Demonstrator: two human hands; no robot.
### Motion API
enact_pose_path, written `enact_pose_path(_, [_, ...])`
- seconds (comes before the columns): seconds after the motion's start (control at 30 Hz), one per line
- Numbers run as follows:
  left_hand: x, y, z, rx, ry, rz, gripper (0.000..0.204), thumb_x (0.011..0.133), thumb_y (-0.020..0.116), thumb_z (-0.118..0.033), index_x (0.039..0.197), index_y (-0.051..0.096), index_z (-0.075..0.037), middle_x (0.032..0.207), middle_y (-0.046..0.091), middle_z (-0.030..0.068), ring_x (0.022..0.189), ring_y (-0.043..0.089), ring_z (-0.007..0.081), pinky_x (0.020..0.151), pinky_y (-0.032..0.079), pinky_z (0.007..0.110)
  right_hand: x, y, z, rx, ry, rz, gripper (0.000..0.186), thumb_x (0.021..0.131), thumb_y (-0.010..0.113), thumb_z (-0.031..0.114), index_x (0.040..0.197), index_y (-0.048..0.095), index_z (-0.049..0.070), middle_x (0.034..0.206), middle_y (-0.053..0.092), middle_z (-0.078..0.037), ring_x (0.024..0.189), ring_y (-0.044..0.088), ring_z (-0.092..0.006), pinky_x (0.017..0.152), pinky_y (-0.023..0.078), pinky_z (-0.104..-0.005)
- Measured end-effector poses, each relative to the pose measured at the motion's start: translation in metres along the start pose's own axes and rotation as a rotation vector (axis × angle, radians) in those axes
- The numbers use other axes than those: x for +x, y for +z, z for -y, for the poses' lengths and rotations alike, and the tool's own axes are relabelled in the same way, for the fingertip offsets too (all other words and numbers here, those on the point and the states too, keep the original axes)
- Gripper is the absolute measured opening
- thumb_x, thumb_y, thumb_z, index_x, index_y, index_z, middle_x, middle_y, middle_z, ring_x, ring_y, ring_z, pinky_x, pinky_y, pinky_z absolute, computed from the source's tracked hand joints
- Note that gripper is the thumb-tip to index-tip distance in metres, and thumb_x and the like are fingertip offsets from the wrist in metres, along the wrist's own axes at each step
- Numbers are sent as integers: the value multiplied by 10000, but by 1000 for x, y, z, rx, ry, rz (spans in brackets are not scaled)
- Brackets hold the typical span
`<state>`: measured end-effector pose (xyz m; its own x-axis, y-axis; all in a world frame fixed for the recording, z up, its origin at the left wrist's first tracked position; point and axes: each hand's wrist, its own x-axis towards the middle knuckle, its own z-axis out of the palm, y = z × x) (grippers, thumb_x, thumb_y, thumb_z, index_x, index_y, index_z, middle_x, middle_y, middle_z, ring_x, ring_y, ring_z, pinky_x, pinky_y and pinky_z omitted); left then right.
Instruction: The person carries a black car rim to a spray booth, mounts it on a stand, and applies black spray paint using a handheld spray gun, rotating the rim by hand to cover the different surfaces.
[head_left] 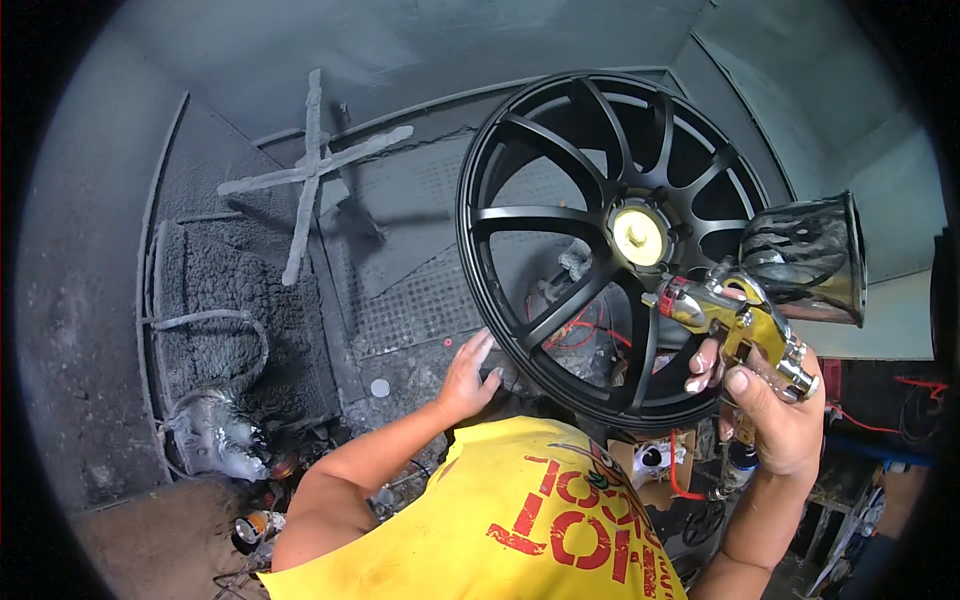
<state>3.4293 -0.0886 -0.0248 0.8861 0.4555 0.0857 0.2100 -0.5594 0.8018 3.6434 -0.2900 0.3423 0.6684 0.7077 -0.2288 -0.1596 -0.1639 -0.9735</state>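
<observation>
Currently black alloy wheel [600, 240] stands upright on a centre spindle; left hand [468, 375] flat, fingers spread on its lower rim; right hand [775, 400] clamps gold spray gun [745, 320]; wheel likely heavy, rigid; grip rim edge, avoid coated spokes.

The space is enclosed by grey walls [250, 40] thickly crusted with overspray, a crossed pair of coated bars [310, 170] is seen on the back panel, and a perforated grating [410, 290] (equally grey) lies below.
</observation>
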Motion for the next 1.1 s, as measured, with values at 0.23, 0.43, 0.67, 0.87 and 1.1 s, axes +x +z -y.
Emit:
enact_pose_path(0.23, [-5,4,-12,-33,62,114,484,793,682,-80,1252,570,23,1383,472,267,1272,490,455,1073,431,464,6,7,-2,-134,47,-28,515,907,676,68,1377,516,-69,995,686,-108,906,636,-156,808,518,-271])
enact_pose_path(0.43, [0,5,-21,-64,86,160,470,783,671,-58,1238,578,16,1361,479,258,1261,503,444,1057,448,455,1,13,4,9,55,92,554,890,701,63,1380,502,-103,974,679,-121,902,634,-168,827,515,-293])
enact_pose_path(0.67, [-18,17,-3,-79,78,324,507,822,659,-90,1308,565,17,1435,466,291,1300,491,441,1076,443,451,1,9,-10,-27,48,82,567,886,686,16,1400,480,-109,1026,671,-127,935,626,-168,868,503,-304])
enact_pose_path(0.87, [-15,21,-6,-227,118,493,456,870,665,-140,1306,597,-25,1402,507,294,1266,528,445,1075,441,459,-5,-1,-7,-135,102,-30,603,890,722,117,1409,486,-80,1006,676,-117,914,625,-165,854,505,-299])
enact_pose_path(1.1, [-2,24,-9,-350,171,713,456,883,680,-184,1315,610,-55,1422,504,265,1285,527,415,1053,452,446,-10,-3,-23,63,126,107,637,872,753,118,1413,483,-79,985,674,-139,891,633,-184,802,534,-298])
